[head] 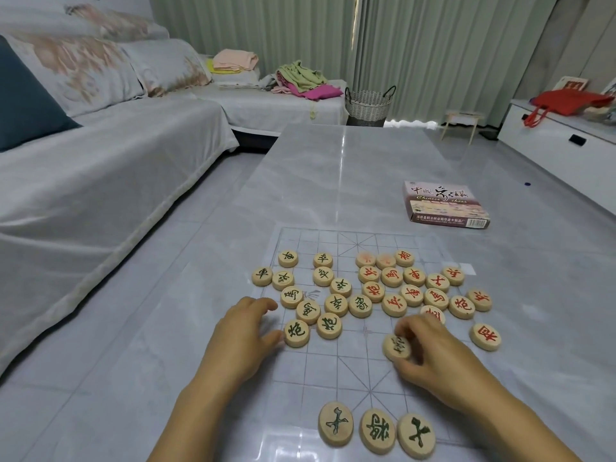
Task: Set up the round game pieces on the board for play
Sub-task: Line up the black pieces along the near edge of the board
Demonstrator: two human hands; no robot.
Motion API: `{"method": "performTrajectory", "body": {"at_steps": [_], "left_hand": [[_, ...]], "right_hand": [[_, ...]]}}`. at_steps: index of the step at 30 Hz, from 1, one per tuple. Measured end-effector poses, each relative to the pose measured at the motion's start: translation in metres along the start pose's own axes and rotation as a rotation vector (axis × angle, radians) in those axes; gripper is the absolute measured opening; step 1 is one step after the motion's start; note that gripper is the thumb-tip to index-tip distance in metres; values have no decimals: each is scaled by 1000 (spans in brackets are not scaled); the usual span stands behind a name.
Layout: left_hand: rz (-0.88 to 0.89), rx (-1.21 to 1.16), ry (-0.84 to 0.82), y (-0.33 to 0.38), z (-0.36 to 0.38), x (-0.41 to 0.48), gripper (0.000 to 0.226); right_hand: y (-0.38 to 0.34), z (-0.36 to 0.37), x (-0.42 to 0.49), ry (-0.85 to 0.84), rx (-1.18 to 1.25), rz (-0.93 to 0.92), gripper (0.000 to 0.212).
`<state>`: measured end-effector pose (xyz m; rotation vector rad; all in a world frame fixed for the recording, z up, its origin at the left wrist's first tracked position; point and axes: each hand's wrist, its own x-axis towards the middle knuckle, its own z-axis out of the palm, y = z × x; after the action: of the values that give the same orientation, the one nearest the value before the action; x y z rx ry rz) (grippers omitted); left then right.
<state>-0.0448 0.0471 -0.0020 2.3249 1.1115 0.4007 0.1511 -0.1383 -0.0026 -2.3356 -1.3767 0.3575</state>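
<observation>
The right hand (430, 348) pinches one dark-lettered piece (396, 347) between thumb and fingers, tilted up off the board (290, 368), probably so its character can be read before it goes to its point on the grid. The left hand (243, 335) lies flat and loosely spread, holding nothing, its fingertips (275, 336) touching a green-lettered disc (296, 333) at the near edge of the loose pile, which looks like readiness to slide it out.

Nearer the person than both hands, three green-lettered discs (376, 431) sit side by side on the closest rank, suggesting the home row is only begun. Beyond the left hand lie the other dark-lettered pieces (333, 295); beyond the right hand lie the red-lettered pieces (413, 288), crowded and touching, with one red piece (485, 336) apart just right of the right hand.

The pieces are thick, round, pale wooden discs with carved, painted characters. The board is a thin, clear, glossy sheet printed with fine lines, lying flat on a polished, grey marbled table (350, 168). Farther off, beyond the right hand, rests the flat cardboard game box (446, 205).
</observation>
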Motion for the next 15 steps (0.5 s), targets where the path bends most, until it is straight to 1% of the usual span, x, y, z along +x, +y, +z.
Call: {"method": "performTrajectory", "body": {"at_steps": [2,4,7,9,11,12,13,15], "left_hand": [[65,-37,89,4,1,0,36],[128,-66,135,11,3,2,30],[197,-65,153,26,8,7,27],[309,-40,111,44,17,15,29],[466,68,8,65,34,26,34],[531,175,-55,74,42,33,36],[572,299,-115,81,49,39,38],[589,521,-186,90,56,49,40]], "right_hand": [[14,-9,-21,-26,34,55,21],[23,-16,-44,-51,46,102,24],[32,-15,-67,4,113,139,30],[32,-5,-74,52,130,138,33],[36,5,-76,133,170,123,39],[38,8,-76,162,188,113,45],[40,10,-77,180,196,105,47],[43,12,-77,209,193,95,40]]}}
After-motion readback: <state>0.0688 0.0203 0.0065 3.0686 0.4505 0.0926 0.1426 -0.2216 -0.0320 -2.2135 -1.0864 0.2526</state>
